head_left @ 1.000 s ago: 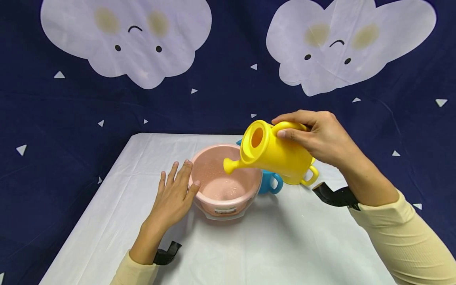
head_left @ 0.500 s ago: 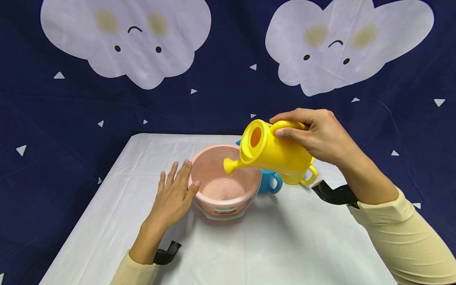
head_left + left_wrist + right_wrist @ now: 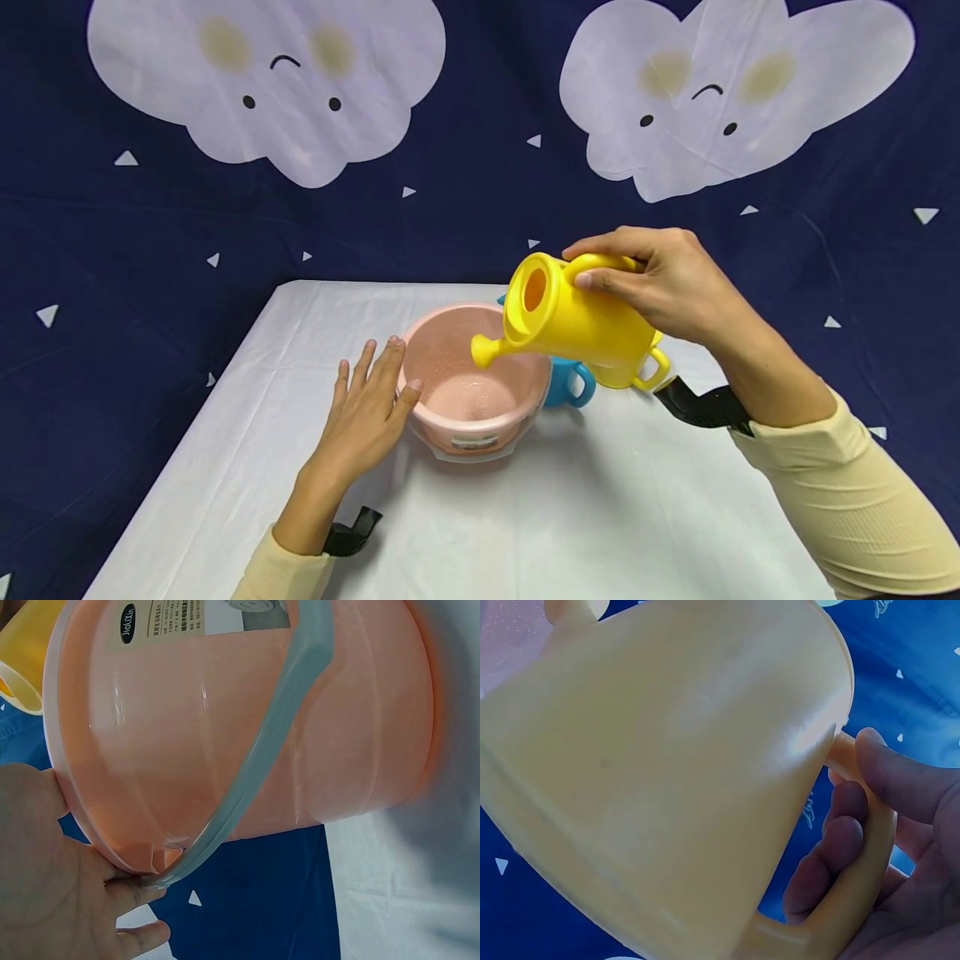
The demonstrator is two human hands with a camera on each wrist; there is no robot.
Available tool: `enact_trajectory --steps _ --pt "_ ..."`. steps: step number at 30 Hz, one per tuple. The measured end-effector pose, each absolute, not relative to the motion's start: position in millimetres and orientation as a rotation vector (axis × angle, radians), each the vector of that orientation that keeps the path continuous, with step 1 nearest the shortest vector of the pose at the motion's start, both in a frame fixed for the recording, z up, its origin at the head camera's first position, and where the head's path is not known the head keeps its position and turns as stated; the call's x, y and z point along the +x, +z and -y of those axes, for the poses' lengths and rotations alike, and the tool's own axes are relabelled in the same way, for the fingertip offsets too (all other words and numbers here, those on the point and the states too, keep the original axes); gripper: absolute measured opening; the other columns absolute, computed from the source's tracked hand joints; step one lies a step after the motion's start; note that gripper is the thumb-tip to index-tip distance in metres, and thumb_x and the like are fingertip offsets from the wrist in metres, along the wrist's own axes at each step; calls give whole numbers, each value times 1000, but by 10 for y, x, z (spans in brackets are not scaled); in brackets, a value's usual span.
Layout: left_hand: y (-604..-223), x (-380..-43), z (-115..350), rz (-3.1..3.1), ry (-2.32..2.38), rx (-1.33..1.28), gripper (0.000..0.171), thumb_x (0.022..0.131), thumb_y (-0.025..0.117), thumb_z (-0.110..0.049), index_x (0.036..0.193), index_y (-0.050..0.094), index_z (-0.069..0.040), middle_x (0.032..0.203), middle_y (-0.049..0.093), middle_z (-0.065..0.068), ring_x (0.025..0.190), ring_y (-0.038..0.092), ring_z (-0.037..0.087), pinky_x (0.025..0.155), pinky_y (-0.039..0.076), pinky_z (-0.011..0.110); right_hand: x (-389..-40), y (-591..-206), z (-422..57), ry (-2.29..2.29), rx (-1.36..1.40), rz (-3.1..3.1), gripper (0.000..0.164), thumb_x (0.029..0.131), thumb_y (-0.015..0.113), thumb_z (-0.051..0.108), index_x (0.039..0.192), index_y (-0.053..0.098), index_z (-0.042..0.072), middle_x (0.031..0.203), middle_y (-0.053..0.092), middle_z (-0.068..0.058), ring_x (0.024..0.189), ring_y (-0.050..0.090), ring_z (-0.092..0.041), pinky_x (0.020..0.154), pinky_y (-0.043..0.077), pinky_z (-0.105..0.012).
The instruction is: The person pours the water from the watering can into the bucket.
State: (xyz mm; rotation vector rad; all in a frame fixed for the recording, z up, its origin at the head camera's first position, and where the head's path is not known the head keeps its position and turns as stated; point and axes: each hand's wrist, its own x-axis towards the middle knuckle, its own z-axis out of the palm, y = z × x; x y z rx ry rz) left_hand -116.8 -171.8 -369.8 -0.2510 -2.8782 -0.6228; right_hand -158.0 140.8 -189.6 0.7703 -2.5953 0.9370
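Observation:
My right hand (image 3: 667,279) curls its fingers round the handle of a yellow watering can (image 3: 592,312), also large in the right wrist view. The can is tilted, its sprinkler spout (image 3: 486,350) pointing left and down over a pink bucket (image 3: 468,425). Droplets dot the bucket's inner wall, and shallow water with small ripples lies at its bottom. At the bucket's left side, my left hand (image 3: 362,417) rests on the rim with its fingers spread straight. In the left wrist view the bucket's grey handle (image 3: 259,761) hangs down its outside, with fingers touching its end.
Behind the bucket stands a blue item with a looped handle (image 3: 581,387), mostly hidden. Next to it, another yellow item with a handle (image 3: 658,372) is partly covered by the held can. A white cloth (image 3: 600,517) covers the table, and a dark blue cloud-print curtain (image 3: 480,225) hangs behind.
My right hand has shifted slightly left, and the yellow watering can has tipped a little further. My left hand and the bucket keep their places.

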Motion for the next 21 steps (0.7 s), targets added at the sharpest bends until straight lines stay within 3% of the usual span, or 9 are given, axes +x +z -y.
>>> enact_trajectory --steps 21 --pt "-3687 -1170 1707 2877 -623 -245 64 100 30 -48 152 18 -12 158 22 7 149 5 31 117 -4 58 -1578 -1903 -1393 883 807 2568 20 85 69 28 105 73 25 94 72 6 80 58 -1 70 47 -12"
